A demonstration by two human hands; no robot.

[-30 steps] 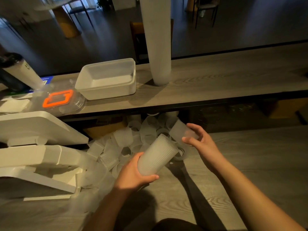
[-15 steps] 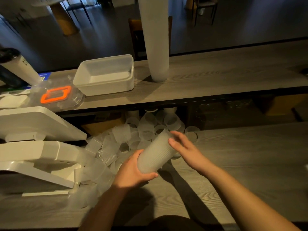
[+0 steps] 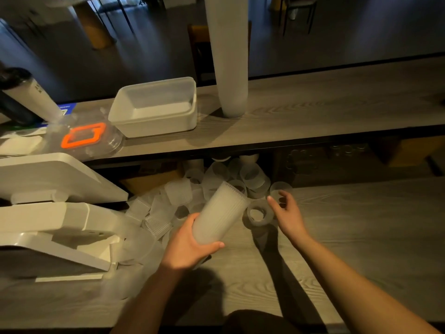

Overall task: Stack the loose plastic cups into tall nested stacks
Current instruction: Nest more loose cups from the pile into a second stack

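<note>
Left hand (image 3: 186, 247) grips the closed base of a short nested stack of translucent ribbed plastic cups (image 3: 220, 214); long axis tilted, open rim pointing up, away and to the right, above the grey wood-grain bench (image 3: 349, 237). Right hand (image 3: 287, 213): fingers relaxed, holding nothing, just beside 1 loose cup (image 3: 258, 214) lying on its side. Pile of loose cups (image 3: 212, 179) behind. Tall nested stack (image 3: 228, 56) upright on the upper shelf (image 3: 337, 104), near a white rectangular plastic tub (image 3: 156, 107), contents not discernible.

dim and grey all over. dark shadows under both arms on the table (image 3: 361, 237). blurry cups (image 3: 134, 261) at the left. bent lines near the edges.
</note>
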